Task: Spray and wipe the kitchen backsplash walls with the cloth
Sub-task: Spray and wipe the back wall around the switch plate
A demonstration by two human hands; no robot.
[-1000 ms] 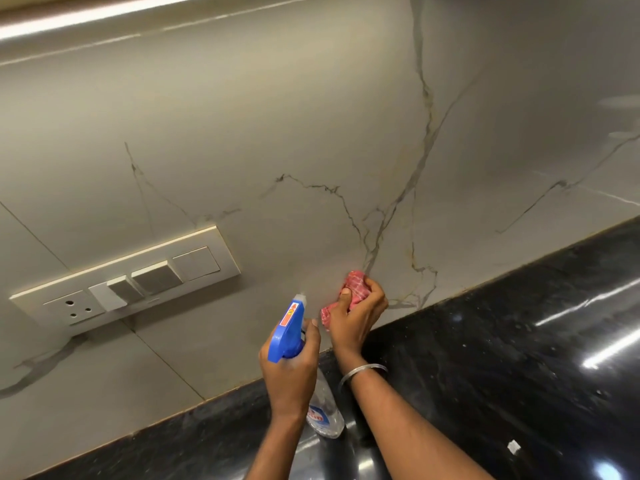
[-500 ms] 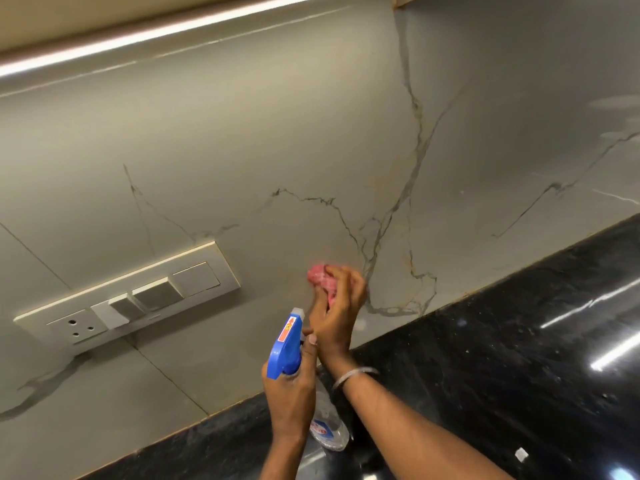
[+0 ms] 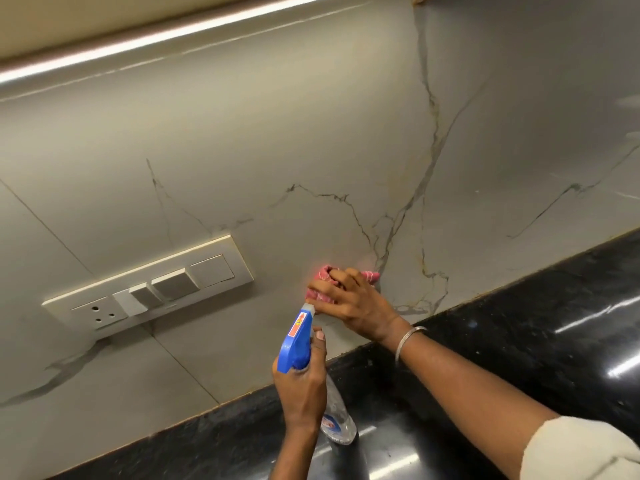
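Observation:
A grey marble-look backsplash [image 3: 311, 126] with dark veins fills the upper view. My right hand [image 3: 353, 301] presses a bunched pink cloth [image 3: 323, 273] against the wall low down, just right of the switch panel, fingers curled over it. My left hand [image 3: 301, 386] grips the neck of a clear spray bottle [image 3: 337, 420] with a blue trigger head [image 3: 298, 341], held upright just below the cloth, nozzle toward the wall. Most of the cloth is hidden under my fingers.
A cream switch and socket panel [image 3: 149, 289] is mounted on the wall to the left of the cloth. A glossy black stone countertop [image 3: 519, 341] runs along the bottom and right. A light strip [image 3: 173, 32] glows under the cabinet above.
My right hand has slid the cloth leftward and slightly up along the wall, and the hand now lies flatter over it. The left hand and bottle stayed nearly still.

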